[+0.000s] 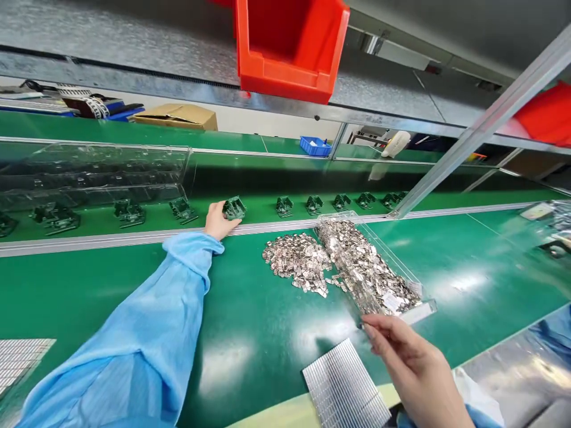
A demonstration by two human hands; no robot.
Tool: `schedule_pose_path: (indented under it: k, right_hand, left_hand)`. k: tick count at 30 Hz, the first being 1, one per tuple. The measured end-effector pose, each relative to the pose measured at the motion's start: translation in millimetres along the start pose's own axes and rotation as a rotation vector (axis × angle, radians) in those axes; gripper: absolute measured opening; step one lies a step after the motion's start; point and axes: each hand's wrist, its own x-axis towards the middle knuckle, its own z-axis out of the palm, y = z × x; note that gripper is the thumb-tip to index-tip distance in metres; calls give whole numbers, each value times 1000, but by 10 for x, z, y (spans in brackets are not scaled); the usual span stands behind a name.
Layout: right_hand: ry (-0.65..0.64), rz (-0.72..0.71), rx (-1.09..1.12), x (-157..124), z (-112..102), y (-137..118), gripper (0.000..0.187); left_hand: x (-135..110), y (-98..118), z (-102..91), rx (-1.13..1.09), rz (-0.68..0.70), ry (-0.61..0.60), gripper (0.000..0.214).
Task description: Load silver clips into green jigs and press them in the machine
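Note:
At the far strip of the bench, my left hand (218, 221) has its thumb and fingers around a small green circuit board assembly (235, 208). More boards of the same look, such as this green board (284, 205), stand in a row on both sides of it. My right hand (408, 359) is closed in a pinch, low on the right; a tiny dark piece (360, 326) shows at the fingertips, too small to name. Beyond that hand lies a clear plastic tray (413, 282) full of small metal pieces. Beside the tray is a loose pile of small metal pieces (297, 260).
A ridged silver plate (345, 386) lies at the near edge, and a similar ridged sheet (20, 359) at the left. Clear plastic trays (98, 172) stand at the back left. Overhead hang a red bin (289, 77) and a metal shelf, with a slanted metal post (473, 137) at the right.

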Motion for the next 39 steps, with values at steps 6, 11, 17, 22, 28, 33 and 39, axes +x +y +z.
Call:
schedule_pose_path:
  k: [6, 11, 17, 22, 28, 33, 39]
  right_hand:
    - [59, 176, 302, -433, 171, -184, 23]
    - [195, 163, 367, -602, 442, -131, 17]
    - [155, 142, 374, -736, 580, -133, 8]
    - [129, 116, 295, -756, 623, -107, 7]
    - [178, 70, 209, -763, 659, -107, 10]
    - [211, 154, 363, -804, 748, -144, 12]
    - [198, 340, 659, -849, 859, -111, 22]
  left_hand:
    - [-1388, 584, 331, -386, 107, -309, 67]
    - [-2517, 986, 308, -685, 79, -629, 54]
    - [-2952, 1178, 225, -763, 56, -743, 46]
    - [-3037, 1141, 221, -687, 76, -764, 45]
    - [-3078, 1004, 200, -498, 137, -798, 38]
    - [-3085, 998, 189, -402, 173, -719, 30]
    - [-3133, 1035, 183, -423, 77, -707, 29]
